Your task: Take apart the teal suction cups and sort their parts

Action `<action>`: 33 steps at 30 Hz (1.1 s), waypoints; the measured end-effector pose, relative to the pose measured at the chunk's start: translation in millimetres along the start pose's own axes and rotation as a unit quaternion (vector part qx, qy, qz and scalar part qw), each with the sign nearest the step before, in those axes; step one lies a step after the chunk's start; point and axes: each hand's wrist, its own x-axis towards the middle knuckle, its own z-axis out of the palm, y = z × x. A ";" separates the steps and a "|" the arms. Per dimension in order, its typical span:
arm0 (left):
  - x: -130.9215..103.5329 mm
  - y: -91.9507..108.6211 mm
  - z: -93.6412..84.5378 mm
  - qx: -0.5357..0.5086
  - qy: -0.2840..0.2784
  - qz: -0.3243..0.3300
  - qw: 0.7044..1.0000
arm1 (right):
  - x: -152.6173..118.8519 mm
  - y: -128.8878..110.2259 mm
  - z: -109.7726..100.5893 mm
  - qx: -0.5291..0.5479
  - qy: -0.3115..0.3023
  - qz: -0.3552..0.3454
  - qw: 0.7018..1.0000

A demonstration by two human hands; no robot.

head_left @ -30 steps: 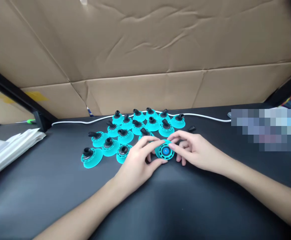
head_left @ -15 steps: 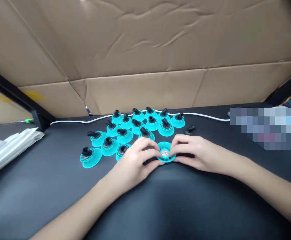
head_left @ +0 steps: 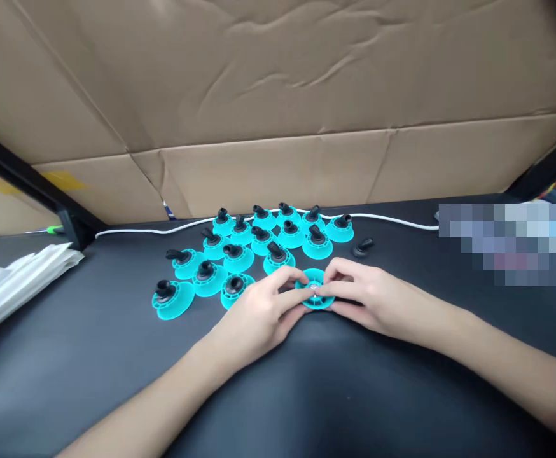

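Between both hands is a turquoise plastic cup-shaped part (head_left: pixel 315 276), its hollow side facing up and a small silvery disc at its centre. My left hand (head_left: pixel 271 305) grips its left rim, with one fingertip reaching in to the disc. From the right, my right hand (head_left: pixel 366 292) clasps the rim, a fingertip also on the disc. Fingers partly cover the disc. Behind and left of the hands stand several like turquoise cups (head_left: pixel 237 261), each topped with a black angled nozzle. One loose black nozzle piece (head_left: pixel 362 248) lies just beyond my right hand.
A white cable (head_left: pixel 173 230) runs along the back of the black table (head_left: pixel 116 356). Cardboard (head_left: pixel 278 76) stands upright behind it. White packets (head_left: pixel 25 286) lie at the left beside a black metal frame (head_left: pixel 20 175). A blurred-out patch (head_left: pixel 507 245) covers the right side.
Fingertips of both hands have moved inward over the cup onto its silvery disc, covering more of it. My left hand has shifted slightly, uncovering more of the cups behind it.
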 end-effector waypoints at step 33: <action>11.3 6.6 -0.6 -0.083 0.176 -0.143 0.970 | 10.8 -4.2 -1.7 0.226 0.144 0.124 0.955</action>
